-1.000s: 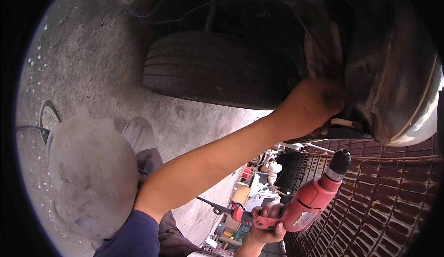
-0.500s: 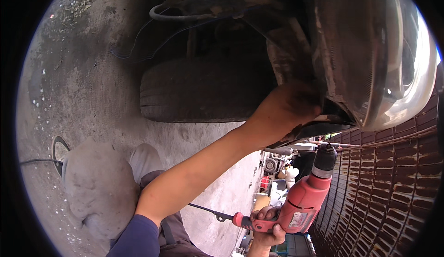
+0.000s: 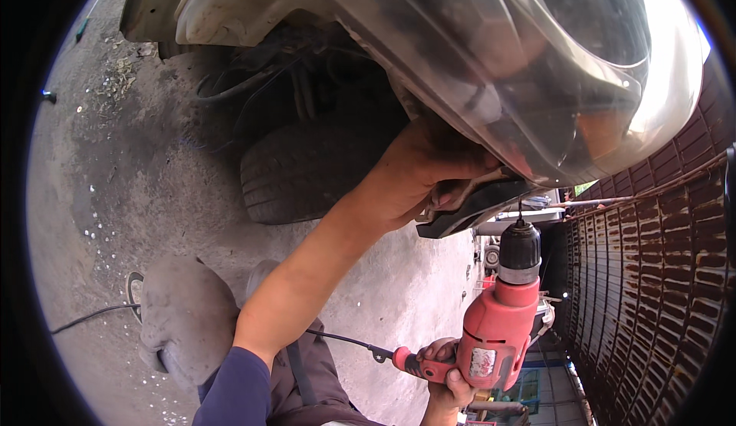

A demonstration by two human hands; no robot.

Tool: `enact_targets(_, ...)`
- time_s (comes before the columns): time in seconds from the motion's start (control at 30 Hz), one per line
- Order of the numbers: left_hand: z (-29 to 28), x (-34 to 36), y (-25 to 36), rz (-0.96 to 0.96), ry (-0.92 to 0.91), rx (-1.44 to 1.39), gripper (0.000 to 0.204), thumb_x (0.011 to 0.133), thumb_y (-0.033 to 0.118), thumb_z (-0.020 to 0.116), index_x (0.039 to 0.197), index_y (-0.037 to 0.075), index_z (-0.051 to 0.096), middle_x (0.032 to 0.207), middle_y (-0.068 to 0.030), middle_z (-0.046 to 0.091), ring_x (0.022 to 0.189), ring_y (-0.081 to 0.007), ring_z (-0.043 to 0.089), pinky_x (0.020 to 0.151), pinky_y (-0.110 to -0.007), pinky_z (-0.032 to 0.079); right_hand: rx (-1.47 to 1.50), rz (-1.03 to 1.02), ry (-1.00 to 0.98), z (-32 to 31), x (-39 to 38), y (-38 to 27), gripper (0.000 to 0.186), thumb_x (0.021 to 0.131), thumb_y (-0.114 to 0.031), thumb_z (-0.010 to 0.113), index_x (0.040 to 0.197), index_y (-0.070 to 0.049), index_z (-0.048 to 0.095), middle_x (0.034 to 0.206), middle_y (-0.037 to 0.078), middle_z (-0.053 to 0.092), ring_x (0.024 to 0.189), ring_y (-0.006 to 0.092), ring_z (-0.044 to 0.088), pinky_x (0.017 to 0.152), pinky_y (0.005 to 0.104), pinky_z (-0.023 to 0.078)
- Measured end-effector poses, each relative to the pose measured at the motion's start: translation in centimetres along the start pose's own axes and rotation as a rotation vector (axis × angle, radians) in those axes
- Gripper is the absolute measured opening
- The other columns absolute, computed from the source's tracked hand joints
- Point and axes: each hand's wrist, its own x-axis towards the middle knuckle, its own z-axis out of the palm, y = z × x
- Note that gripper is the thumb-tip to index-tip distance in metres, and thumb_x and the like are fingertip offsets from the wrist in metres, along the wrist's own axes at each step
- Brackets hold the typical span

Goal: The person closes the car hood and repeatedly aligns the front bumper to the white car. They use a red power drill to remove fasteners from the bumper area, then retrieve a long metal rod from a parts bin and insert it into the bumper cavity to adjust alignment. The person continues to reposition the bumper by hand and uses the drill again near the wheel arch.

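Note:
My left hand (image 3: 437,173) reaches up beneath a clear vehicle lamp (image 3: 491,66), its fingers curled around dark parts along the lower edge, partly hidden. A black trim piece (image 3: 468,208) hangs beside them. My right hand (image 3: 445,368) grips a red corded drill (image 3: 498,319) by its handle. The drill points upward, a thin bit in its black chuck just under the lamp's edge; whether the tip touches is unclear.
A tyre (image 3: 307,177) sits in shadow behind my left arm, under plastic panels and loose wires. My grey-clad knee (image 3: 184,319) is over the stained concrete floor (image 3: 115,173). A rusty metal grille (image 3: 644,296) stands right, with stored clutter beyond.
The drill has moved left and become more upright under the lamp. My left hand has shifted left. The view has moved, bringing more lamp and upper panels into sight.

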Motion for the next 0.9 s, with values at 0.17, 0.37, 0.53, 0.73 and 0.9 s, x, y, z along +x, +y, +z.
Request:
enact_targets(0.17, 0.2, -0.1, 0.0, -0.018, 0.006, 0.027, 0.023, 0.082, 0.004, 0.071, 0.103, -0.002, 0.063, 0.076, -0.005, 0.064, 0.047, -0.0048, 0.047, 0.041, -0.019, 0.032, -0.005, -0.012, 0.045, 0.7, -0.5, 0.1, 0.041, 0.073, -0.024, 0.068, 0.095, 0.004, 0.051, 0.084, 0.015, 0.055, 0.079, 0.0293, 0.06, 0.071, 0.0435, 0.053)
enact_targets(0.37, 0.1, -0.2, -0.7, 0.067, -0.018, 0.145, 0.021, 0.085, 0.007, 0.07, 0.103, -0.002, 0.063, 0.076, -0.0037, 0.063, 0.049, -0.0062, 0.049, 0.042, -0.02, 0.033, 0.007, -0.001, 0.064, 1.4, -0.2, -0.1, 0.042, 0.071, -0.028, 0.072, 0.091, 0.004, 0.052, 0.082, 0.015, 0.055, 0.078, 0.0285, 0.06, 0.071, 0.0409, 0.053)
enact_targets(0.53, 2.2, -1.7, -0.5, 0.138, 0.13, 0.481, 0.032, 0.09, 0.011, 0.064, 0.118, -0.003, 0.055, 0.097, -0.0077, 0.064, 0.058, -0.0105, 0.053, 0.047, -0.022, 0.04, 0.04, 0.036, 0.074, 1.5, 0.0, 0.2, 0.045, 0.071, -0.03, 0.074, 0.091, 0.004, 0.054, 0.082, 0.016, 0.056, 0.077, 0.028, 0.06, 0.069, 0.0386, 0.051)
enact_targets(0.73, 5.6, -2.9, -2.5, 0.168, 0.333, 0.762, 0.038, 0.091, 0.015, 0.065, 0.121, -0.003, 0.05, 0.094, -0.0061, 0.063, 0.054, -0.0101, 0.053, 0.042, -0.023, 0.037, 0.245, -0.039, -0.091, -0.7, -0.3, 1.2, 0.03, 0.082, -0.001, 0.068, 0.11, 0.006, 0.061, 0.101, 0.016, 0.066, 0.09, 0.0245, 0.065, 0.083, 0.0385, 0.054)
enact_targets(0.9, 6.0, -3.4, -3.5, 0.268, 0.479, 1.211, 0.04, 0.089, 0.019, 0.07, 0.118, -0.001, 0.051, 0.085, -0.0041, 0.063, 0.05, -0.0062, 0.049, 0.041, -0.022, 0.035, 0.285, -0.068, -0.131, -0.3, 0.7, 0.5, 0.029, 0.082, 0.001, 0.069, 0.109, 0.007, 0.06, 0.098, 0.015, 0.066, 0.086, 0.0234, 0.066, 0.076, 0.0355, 0.056)
